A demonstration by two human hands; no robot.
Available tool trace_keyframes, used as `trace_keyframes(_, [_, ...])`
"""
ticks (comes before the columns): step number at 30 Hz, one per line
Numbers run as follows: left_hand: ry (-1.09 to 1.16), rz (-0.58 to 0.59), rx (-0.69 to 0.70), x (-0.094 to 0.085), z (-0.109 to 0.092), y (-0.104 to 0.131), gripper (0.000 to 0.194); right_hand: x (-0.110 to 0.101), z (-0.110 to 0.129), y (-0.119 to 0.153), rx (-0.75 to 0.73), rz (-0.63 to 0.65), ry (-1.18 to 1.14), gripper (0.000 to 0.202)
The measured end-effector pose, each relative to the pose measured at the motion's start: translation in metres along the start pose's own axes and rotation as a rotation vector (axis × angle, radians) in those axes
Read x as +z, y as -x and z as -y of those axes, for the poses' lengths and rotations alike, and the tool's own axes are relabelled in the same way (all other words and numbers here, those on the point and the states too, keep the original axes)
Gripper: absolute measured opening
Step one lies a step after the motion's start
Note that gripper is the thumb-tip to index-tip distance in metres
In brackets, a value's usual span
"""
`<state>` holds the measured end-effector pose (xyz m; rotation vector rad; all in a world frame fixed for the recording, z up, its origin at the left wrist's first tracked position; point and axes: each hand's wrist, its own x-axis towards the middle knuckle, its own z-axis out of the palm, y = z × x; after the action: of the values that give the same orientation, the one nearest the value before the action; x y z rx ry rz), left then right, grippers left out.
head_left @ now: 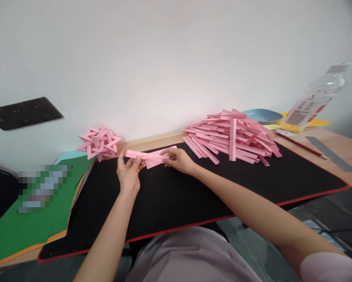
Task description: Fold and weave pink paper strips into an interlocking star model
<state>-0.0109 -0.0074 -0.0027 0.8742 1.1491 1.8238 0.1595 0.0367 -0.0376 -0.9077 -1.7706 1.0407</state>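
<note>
A folded pink paper strip (152, 156) is held level between my two hands above the black mat. My left hand (129, 172) pinches its left end, thumb in front. My right hand (178, 159) has its fingers closed on the right end. Other pink paper pieces (155, 163) lie just behind and below the strip, partly hidden by it. To the right rises a large pile of folded pink strips (223, 135). A pink star-shaped paper model (99, 143) stands at the left, against the wall.
Green paper sheets (57, 196) cover the left side. The black mat (170, 196) has a red edge. Behind and right of the pile are a blue dish (262, 116), a clear bottle (314, 102), a pencil (302, 145) and a grey ruler (331, 154).
</note>
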Motion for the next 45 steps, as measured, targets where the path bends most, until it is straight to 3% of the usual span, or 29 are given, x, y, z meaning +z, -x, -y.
trace_keyframes(5, [-0.027,0.014,-0.043,0.000,0.000,0.000,0.048,0.001,0.001,0.001,-0.002,0.000,-0.019,0.023])
trace_keyframes(11, [-0.074,0.118,-0.123,0.003,0.002,0.004,0.043,0.001,0.005,0.004,0.012,0.199,-0.101,0.022])
trace_keyframes(18, [-0.104,0.210,-0.119,0.007,0.002,0.009,0.043,0.000,0.015,0.009,-0.001,0.306,-0.192,0.027])
trace_keyframes(24, [-0.074,0.229,-0.106,0.008,0.002,0.011,0.038,-0.001,0.023,0.010,0.058,0.315,-0.323,0.034])
trace_keyframes(29, [-0.118,0.220,-0.102,0.005,0.003,0.010,0.034,-0.004,0.022,0.010,0.129,0.349,-0.287,0.033])
trace_keyframes(37, [-0.216,0.390,-0.177,0.007,0.002,0.014,0.033,-0.005,0.027,0.013,0.127,0.476,-0.168,0.035])
trace_keyframes(45, [-0.185,0.418,-0.189,0.006,0.001,0.014,0.029,-0.002,0.024,0.013,0.157,0.470,-0.269,0.036])
